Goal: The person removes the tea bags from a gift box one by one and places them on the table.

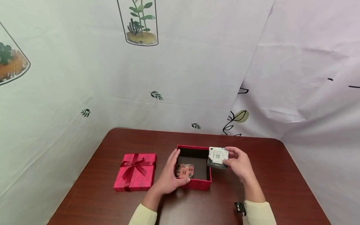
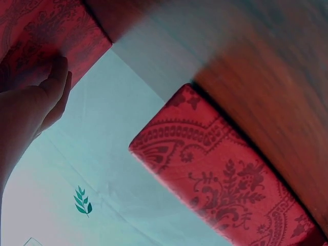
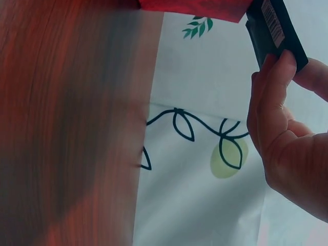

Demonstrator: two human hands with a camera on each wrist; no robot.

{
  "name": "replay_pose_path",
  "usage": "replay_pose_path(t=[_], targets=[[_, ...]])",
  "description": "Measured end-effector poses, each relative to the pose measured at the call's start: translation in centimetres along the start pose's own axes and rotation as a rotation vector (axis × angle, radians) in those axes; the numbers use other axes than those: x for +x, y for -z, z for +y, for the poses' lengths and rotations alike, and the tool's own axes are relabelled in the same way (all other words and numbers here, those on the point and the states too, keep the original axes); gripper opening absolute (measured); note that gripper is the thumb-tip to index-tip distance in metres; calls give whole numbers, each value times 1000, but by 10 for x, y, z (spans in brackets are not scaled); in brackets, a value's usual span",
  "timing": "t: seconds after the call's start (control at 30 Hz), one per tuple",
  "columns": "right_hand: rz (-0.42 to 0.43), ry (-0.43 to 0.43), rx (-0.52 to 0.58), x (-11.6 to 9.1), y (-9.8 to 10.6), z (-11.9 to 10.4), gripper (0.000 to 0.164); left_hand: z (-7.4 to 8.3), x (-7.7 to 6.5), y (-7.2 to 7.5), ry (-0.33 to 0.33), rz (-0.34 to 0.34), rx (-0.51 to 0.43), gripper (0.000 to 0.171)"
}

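An open red gift box (image 1: 197, 185) with a dark inside stands on the table. My left hand (image 1: 167, 179) rests against its near left corner, fingers extended along the left wall and thumb at the front rim. In the left wrist view, those fingers touch the patterned red wall (image 2: 84, 56). Inside, at the front left, lies a small packet (image 1: 185, 171) with a reddish printed face. My right hand (image 1: 239, 163) pinches a small flat dark box (image 1: 217, 156) with a white printed top, tilted over the gift box's right rim. The right wrist view shows a barcode (image 3: 273, 23) on its underside.
A red lid (image 1: 142, 180) with a dark red ribbon bow lies on the brown table (image 1: 92, 193), left of the gift box. A white printed curtain (image 1: 180, 72) hangs behind the table's far edge. A dark strap (image 1: 240, 207) is by the right sleeve.
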State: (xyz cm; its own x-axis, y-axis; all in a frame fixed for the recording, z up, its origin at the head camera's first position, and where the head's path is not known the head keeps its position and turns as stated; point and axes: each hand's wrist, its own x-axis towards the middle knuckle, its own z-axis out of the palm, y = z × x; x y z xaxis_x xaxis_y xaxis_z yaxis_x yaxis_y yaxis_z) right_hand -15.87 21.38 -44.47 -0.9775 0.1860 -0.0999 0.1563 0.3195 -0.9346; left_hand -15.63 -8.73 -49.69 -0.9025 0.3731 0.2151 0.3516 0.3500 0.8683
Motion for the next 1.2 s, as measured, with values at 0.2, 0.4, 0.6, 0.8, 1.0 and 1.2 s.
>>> replay_pose_path(t=[0.2,0.4,0.6,0.8,1.0,1.2], targets=[[8,-6,-21,1,7,5,49,1,0,1,0,-2,12,110],[12,-7,-25,3,13,13,50,1,0,1,-4,-2,11,111],[6,-17,-62,8,15,18,50,0,1,1,7,-8,12,111],[-2,-13,-128,14,15,24,49,-1,1,1,19,-11,17,112],[-8,-15,-190,22,15,31,47,-1,0,1,25,-10,25,112],[-19,-13,-213,29,14,37,47,0,0,1,23,-14,2,111]])
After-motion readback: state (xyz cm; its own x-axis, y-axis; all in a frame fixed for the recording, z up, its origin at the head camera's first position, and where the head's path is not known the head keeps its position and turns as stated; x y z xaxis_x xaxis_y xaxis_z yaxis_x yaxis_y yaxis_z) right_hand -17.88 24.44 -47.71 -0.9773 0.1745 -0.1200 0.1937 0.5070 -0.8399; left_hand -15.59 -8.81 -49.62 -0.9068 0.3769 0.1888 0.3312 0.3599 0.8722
